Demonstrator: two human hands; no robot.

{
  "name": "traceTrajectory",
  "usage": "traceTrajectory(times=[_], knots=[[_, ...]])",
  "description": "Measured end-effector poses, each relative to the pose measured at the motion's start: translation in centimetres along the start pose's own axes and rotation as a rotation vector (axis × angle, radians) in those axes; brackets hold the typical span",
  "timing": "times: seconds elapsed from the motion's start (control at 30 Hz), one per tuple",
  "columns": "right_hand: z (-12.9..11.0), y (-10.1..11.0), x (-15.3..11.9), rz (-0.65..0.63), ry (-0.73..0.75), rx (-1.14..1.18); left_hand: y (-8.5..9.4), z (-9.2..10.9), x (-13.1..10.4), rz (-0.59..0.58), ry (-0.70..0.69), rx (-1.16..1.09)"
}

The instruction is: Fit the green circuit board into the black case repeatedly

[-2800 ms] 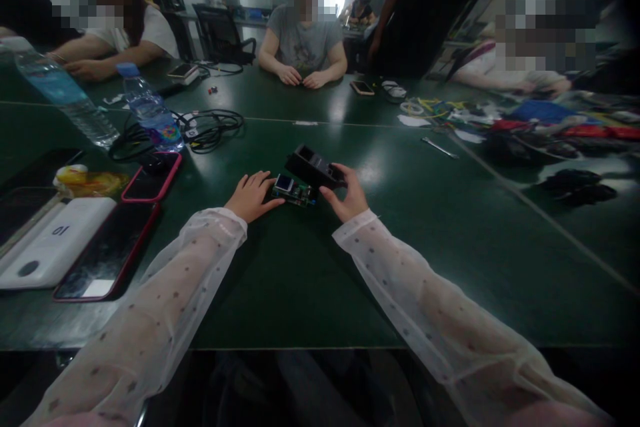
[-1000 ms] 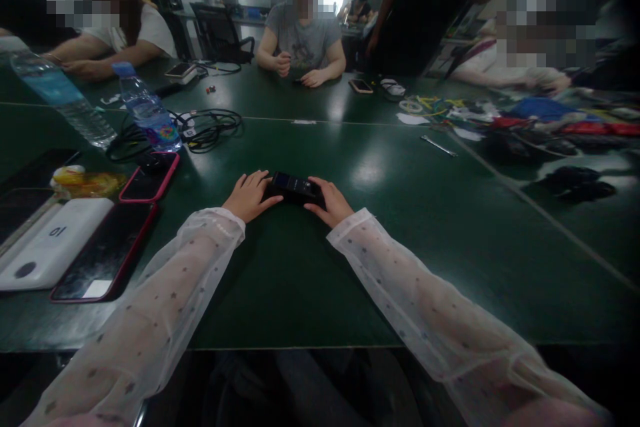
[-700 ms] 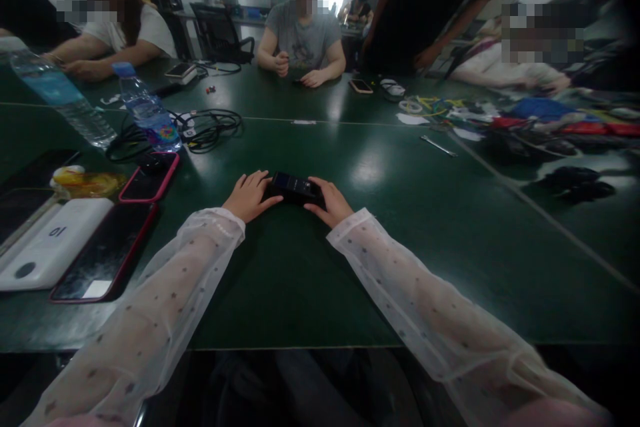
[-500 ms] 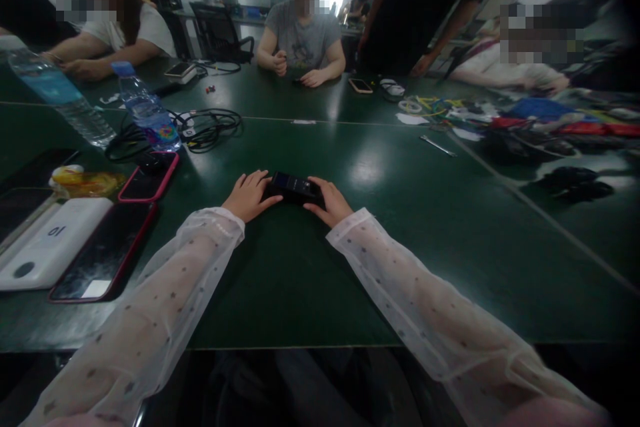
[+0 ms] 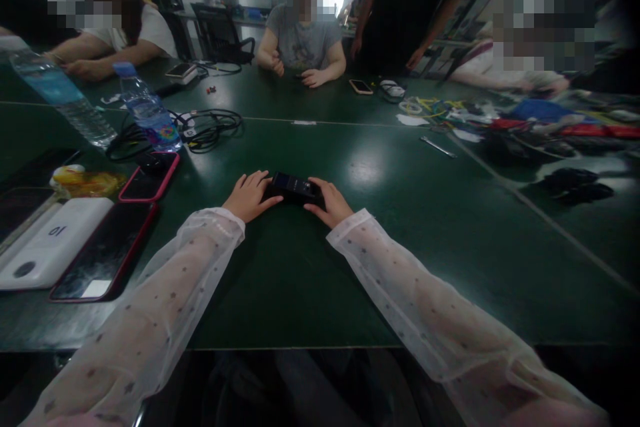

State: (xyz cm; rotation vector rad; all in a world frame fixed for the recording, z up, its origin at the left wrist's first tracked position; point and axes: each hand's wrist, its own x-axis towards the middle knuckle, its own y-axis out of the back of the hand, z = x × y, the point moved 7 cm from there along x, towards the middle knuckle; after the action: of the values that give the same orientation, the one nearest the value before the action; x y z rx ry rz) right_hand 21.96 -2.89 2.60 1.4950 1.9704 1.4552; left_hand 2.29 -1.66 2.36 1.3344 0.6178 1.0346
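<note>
The black case (image 5: pixel 297 189) is kept on the table (image 5: pixel 290 280) between both hands, probably so that it can be steadied from either end. Its left end is held between thumb and forefinger of the left hand (image 5: pixel 250 196), the other fingers being lightly spread; its right end is pinched between the thumb and fingers of the right hand (image 5: pixel 331 201). In the earliest frame a bare board is seen beside the lifted case; now the board is hidden, presumably covered by it.
</note>
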Motion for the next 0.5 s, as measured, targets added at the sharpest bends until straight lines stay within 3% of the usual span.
traceTrajectory(times=[0.5], knots=[[0.18,0.23,-0.05,0.036,-0.038,0.091,-0.12,-0.18,0.03,-0.014,0.003,-0.023]])
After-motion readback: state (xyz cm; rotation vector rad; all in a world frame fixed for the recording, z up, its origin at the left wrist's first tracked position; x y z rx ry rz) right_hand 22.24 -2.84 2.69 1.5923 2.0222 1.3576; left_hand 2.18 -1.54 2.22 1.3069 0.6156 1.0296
